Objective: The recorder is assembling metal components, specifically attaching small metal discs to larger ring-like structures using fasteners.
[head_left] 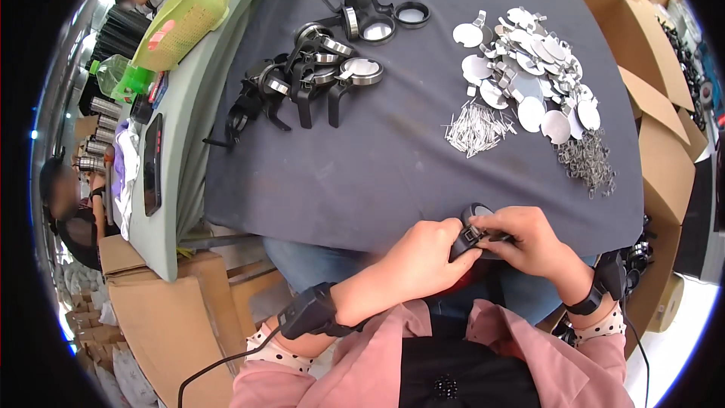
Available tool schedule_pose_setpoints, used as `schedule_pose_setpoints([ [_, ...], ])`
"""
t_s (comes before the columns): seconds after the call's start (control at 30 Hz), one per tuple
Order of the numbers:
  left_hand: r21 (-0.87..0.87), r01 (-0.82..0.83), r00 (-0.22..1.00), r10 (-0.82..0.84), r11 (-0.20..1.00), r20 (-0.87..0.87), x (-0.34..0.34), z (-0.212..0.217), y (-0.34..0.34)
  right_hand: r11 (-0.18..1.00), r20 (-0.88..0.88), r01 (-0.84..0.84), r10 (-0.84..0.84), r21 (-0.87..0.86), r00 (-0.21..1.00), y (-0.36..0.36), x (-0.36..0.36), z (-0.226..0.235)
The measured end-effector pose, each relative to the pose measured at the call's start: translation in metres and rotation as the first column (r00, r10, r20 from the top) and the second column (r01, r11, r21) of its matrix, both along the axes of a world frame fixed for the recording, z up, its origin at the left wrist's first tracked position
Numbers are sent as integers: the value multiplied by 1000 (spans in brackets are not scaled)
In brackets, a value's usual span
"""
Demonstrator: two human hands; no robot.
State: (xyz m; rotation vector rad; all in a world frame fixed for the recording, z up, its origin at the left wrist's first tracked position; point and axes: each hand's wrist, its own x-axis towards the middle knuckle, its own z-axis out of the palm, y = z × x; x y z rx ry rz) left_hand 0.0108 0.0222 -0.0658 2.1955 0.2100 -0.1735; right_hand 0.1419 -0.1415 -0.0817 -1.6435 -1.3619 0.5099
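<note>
My left hand (pixel 423 257) and my right hand (pixel 532 238) meet at the near edge of a table covered in dark grey cloth (pixel 377 174). Together they grip a small black part with a round ring (pixel 472 230); its lower half is hidden by my fingers. Both wrists wear black bands. Up the table to the right lies a pile of round silver discs (pixel 529 79), with a bunch of thin metal pins (pixel 476 128) and a heap of small wire clips (pixel 587 160) beside it. Finished-looking black ring pieces with silver rims (pixel 317 68) lie at the far left.
A green plastic basket (pixel 189 11) and a dark phone (pixel 152 165) sit on a pale side table at the left. Cardboard boxes (pixel 657 106) line the right side and more stand at lower left (pixel 174 317). Another person (pixel 72 211) sits at far left.
</note>
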Motion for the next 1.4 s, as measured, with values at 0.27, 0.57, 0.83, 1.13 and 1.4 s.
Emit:
schedule_pose_setpoints([
  [0.27, -338, -40, 997, 15, 940, -78, 0, 8, 3, 986, -205, 42, -74, -159, 976, -8, 5, 14],
  [0.57, -579, -151, 944, -57, 801, -325, 12, 18, 10, 986, -137, 54, -76, -156, 988, -8, 3, 15],
  [0.83, -519, -138, 910, -99, 844, -403, 19, 10, 10, 990, -75, 36, -46, -139, 996, -5, -3, 15],
  [1.13, -517, -158, 912, -76, 841, -403, 18, 6, 10, 992, -82, 22, -33, -124, 996, 0, -4, 18],
  [1.4, -510, -34, 943, -141, 860, -302, 10, 9, 10, 992, -59, -12, 4, -127, 998, 0, -2, 16],
])
